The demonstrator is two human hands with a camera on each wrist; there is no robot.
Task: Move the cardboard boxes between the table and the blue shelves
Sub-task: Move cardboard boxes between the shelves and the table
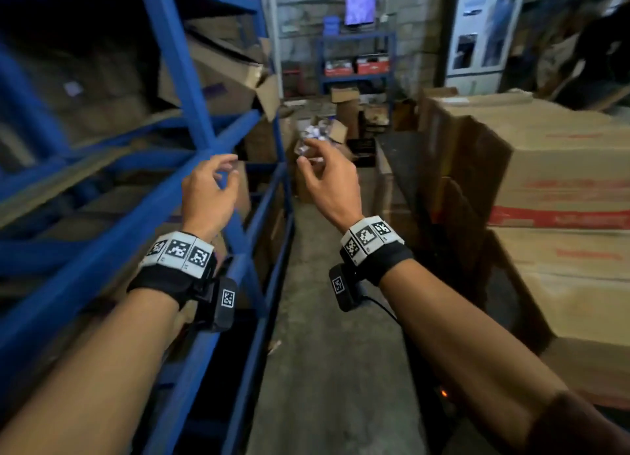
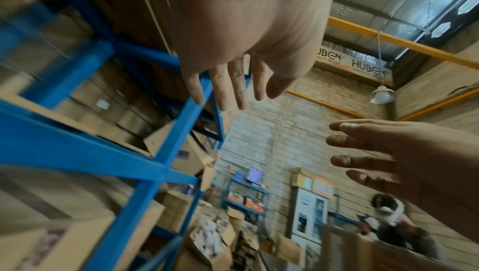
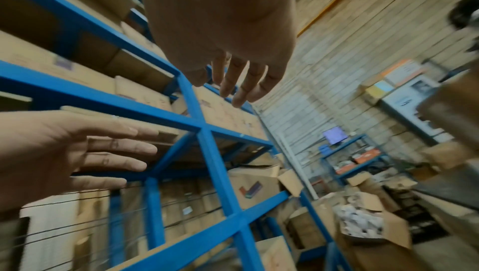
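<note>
Cardboard boxes sit stacked right, blue shelves apparently box-filled; both hands' grip loose, empty.

Blue-painted metal shelves, smooth; matt brown cardboard boxes; rough grey concrete floor; black cloth wrist straps.

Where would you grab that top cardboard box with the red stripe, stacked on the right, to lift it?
Probably by its two opposite side faces, low down. The red-striped box is broad, closed and shows no handles, so one hand on each side suits it. Both the left hand and right hand are empty; turn right and come at its near corner.
</note>
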